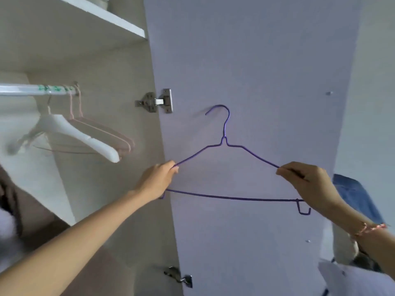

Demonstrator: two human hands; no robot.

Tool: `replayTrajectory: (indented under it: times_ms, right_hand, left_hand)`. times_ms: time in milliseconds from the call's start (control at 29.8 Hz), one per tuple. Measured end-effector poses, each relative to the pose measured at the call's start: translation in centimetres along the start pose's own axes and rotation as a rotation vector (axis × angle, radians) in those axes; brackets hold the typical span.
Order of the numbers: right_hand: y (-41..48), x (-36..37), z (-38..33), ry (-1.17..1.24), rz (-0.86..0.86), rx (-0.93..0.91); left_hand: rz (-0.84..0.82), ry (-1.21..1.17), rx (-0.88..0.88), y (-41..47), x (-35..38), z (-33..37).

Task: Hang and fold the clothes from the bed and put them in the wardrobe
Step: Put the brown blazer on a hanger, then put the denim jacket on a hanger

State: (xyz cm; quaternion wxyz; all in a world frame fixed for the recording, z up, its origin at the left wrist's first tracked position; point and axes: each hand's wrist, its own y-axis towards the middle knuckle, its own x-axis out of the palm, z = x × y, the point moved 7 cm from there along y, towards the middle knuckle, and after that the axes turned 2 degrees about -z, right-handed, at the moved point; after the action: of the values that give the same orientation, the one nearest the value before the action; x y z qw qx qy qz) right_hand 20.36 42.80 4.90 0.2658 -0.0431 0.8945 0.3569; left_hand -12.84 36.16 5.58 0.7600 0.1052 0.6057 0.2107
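a: where is the purple hanger [223,140]?
b: i see it held upright, in front of the open wardrobe door [256,60].
a: and the hands?
b: the left hand [159,180] pinches its left shoulder, and the right hand [307,182] pinches its right shoulder. left of the door, a white hanger [85,139] hangs on a rail [32,90].

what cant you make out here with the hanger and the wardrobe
Head view only:
- purple hanger: both shoulder ends hidden inside the left hand and right hand.
- blue fabric: partly behind the door and right forearm; garment type unclear.
- rail: cut off by the left frame edge.
- dark shape at lower left: blurred, unidentifiable.
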Motion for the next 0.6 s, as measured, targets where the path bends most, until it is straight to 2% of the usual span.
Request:
replayTrajectory:
  times_ms: [101,201,235,269,302,336,369,403,470,504,604]
  right_hand:
    - [-4.1,-6.3,4.0,-0.021,0.06,0.073]
    - [-11.6,-14.3,10.3,-0.133,0.116,0.312]
    - [-12.0,-14.4,11.7,-0.121,0.095,0.345]
    - [-18.2,-19.7,14.3,-0.209,0.131,0.495]
    - [-19.0,-20.0,15.6,-0.26,0.113,0.513]
    - [-23.1,-22.7,16.9,-0.326,0.101,0.625]
    - [-26.7,-25.1,17.6,-0.395,0.06,0.661]
    - [-27.9,-24.8,17.7,-0.395,-0.005,0.692]
    - [-34.5,-28.4,18.2,-0.422,-0.072,0.869]
    - [-38.5,-30.6,18.7,-0.471,-0.12,0.915]
    - [-46.2,-32.9,19.3,-0.624,-0.305,0.998]
  left_hand:
    - [-0.037,-0.217,0.01,-2.5,2.7,3.0]
    - [-0.204,-0.606,-0.057,-5.3,8.8,10.4]
    - [-0.218,-0.656,-0.052,-5.5,9.6,11.0]
    - [-0.358,-0.709,-0.004,-7.3,13.9,17.8]
    - [-0.366,-0.716,0.006,-7.6,14.6,19.1]
    - [-0.413,-0.752,0.035,-9.0,17.1,23.2]
    - [-0.459,-0.771,0.042,-10.2,19.3,26.9]
    - [-0.436,-0.781,0.033,-10.4,20.0,27.7]
    - [-0.469,-0.777,0.097,-12.7,23.4,34.2]
    - [-0.509,-0.792,0.122,-14.7,25.0,38.2]
    - [-0.573,-0.822,0.16,-18.1,28.3,44.4]
